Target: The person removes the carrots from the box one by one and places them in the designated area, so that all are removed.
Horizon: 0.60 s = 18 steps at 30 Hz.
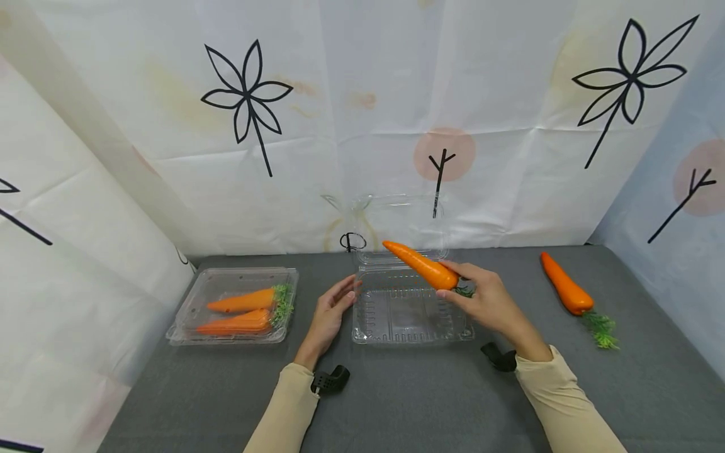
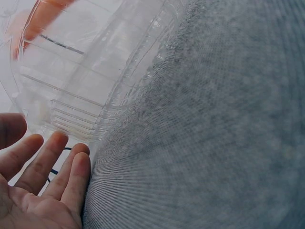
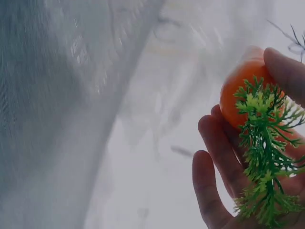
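My right hand grips an orange carrot by its thick end, between thumb and fingers. The carrot is tilted, its tip up and to the left, over a clear plastic clamshell box whose lid stands raised at the back. In the right wrist view, green leafy tops hang from the carrot across the palm. My left hand is at the box's left side with fingers loosely extended; the left wrist view shows the fingertips right at the box's corner.
On the left stands a closed clear plastic box with several carrots inside. Another carrot with green tops lies at the right on the grey tabletop. White patterned cloth hangs behind and along the sides.
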Each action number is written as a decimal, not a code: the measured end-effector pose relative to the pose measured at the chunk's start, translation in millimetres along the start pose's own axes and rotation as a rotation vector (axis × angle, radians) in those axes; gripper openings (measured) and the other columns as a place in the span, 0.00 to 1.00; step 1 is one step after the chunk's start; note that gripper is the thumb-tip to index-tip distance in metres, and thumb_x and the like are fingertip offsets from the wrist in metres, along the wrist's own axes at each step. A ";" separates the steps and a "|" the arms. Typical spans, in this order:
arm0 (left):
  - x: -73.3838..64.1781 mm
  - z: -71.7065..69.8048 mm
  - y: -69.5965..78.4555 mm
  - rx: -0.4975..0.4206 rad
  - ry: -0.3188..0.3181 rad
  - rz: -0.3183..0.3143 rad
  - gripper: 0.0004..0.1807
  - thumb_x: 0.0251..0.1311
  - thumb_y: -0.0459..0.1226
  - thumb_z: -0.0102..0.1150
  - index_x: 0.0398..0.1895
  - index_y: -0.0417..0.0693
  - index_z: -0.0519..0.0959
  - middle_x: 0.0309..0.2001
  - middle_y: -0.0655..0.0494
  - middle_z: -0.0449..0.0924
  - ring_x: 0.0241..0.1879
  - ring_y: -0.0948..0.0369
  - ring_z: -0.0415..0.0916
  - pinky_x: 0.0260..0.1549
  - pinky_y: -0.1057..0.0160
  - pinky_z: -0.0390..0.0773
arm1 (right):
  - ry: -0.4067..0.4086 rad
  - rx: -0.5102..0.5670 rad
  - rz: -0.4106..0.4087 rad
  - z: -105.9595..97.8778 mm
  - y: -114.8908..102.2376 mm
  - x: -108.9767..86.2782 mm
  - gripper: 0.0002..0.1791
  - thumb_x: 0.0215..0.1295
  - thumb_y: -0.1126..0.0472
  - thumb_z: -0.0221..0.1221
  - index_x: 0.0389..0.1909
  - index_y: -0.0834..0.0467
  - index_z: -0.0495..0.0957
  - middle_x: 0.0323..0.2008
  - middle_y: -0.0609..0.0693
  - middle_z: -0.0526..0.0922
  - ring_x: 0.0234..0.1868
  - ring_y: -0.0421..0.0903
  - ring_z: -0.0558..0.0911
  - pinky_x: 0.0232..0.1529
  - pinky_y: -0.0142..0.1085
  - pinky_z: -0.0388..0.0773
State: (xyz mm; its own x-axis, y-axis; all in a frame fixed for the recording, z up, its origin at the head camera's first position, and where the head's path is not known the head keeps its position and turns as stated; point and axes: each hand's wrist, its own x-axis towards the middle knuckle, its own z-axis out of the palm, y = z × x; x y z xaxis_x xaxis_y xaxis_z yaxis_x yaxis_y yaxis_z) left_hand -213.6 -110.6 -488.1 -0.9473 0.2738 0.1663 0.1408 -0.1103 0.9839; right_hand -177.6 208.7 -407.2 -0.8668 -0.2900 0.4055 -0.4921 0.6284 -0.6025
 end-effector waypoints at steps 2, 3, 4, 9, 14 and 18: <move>-0.1 0.3 0.7 0.003 0.002 -0.001 0.25 0.78 0.31 0.48 0.74 0.34 0.64 0.69 0.33 0.68 0.68 0.40 0.67 0.66 0.51 0.71 | 0.044 -0.019 0.019 -9.2 1.5 -0.9 0.33 0.61 0.65 0.72 0.67 0.65 0.74 0.51 0.60 0.84 0.46 0.55 0.83 0.44 0.53 0.80; -0.3 0.3 1.0 0.005 0.003 -0.003 0.25 0.78 0.31 0.48 0.74 0.34 0.64 0.69 0.34 0.69 0.68 0.41 0.67 0.66 0.51 0.71 | 0.066 -0.026 0.031 -13.6 2.8 -1.3 0.33 0.61 0.65 0.72 0.67 0.65 0.74 0.51 0.61 0.84 0.45 0.56 0.83 0.44 0.53 0.80; -0.4 0.3 1.0 0.007 0.003 -0.005 0.25 0.78 0.31 0.48 0.74 0.34 0.64 0.69 0.34 0.69 0.68 0.41 0.67 0.66 0.51 0.71 | 0.085 -0.036 0.045 -18.0 4.1 -1.8 0.33 0.61 0.65 0.71 0.67 0.65 0.74 0.51 0.62 0.84 0.45 0.56 0.83 0.44 0.52 0.80; -0.8 0.2 0.8 0.014 0.005 -0.013 0.25 0.78 0.31 0.48 0.75 0.35 0.64 0.69 0.35 0.69 0.68 0.42 0.67 0.65 0.52 0.71 | 0.147 -0.066 0.149 -43.0 14.9 -9.8 0.33 0.64 0.61 0.70 0.68 0.65 0.73 0.52 0.66 0.83 0.44 0.61 0.83 0.39 0.38 0.79; -0.4 0.4 0.8 0.008 0.000 -0.008 0.25 0.78 0.31 0.47 0.75 0.34 0.63 0.69 0.34 0.69 0.69 0.41 0.67 0.65 0.52 0.71 | 0.153 -0.106 0.280 -67.6 29.4 -21.6 0.34 0.65 0.58 0.70 0.68 0.67 0.72 0.53 0.70 0.81 0.44 0.64 0.84 0.33 0.28 0.76; -0.6 0.5 1.2 0.004 0.001 -0.008 0.25 0.78 0.31 0.47 0.75 0.34 0.63 0.69 0.34 0.69 0.69 0.42 0.67 0.66 0.52 0.71 | 0.130 -0.164 0.411 -79.7 42.0 -28.6 0.34 0.68 0.53 0.68 0.67 0.70 0.72 0.52 0.73 0.80 0.46 0.66 0.83 0.42 0.45 0.78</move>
State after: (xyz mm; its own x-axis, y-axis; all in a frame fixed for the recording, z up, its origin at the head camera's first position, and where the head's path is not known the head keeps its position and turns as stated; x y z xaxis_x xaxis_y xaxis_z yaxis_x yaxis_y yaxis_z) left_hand -212.7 -110.4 -487.0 -0.9488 0.2733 0.1583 0.1343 -0.1045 0.9854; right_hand -167.0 301.0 -389.3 -0.9651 0.0930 0.2447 -0.0817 0.7811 -0.6190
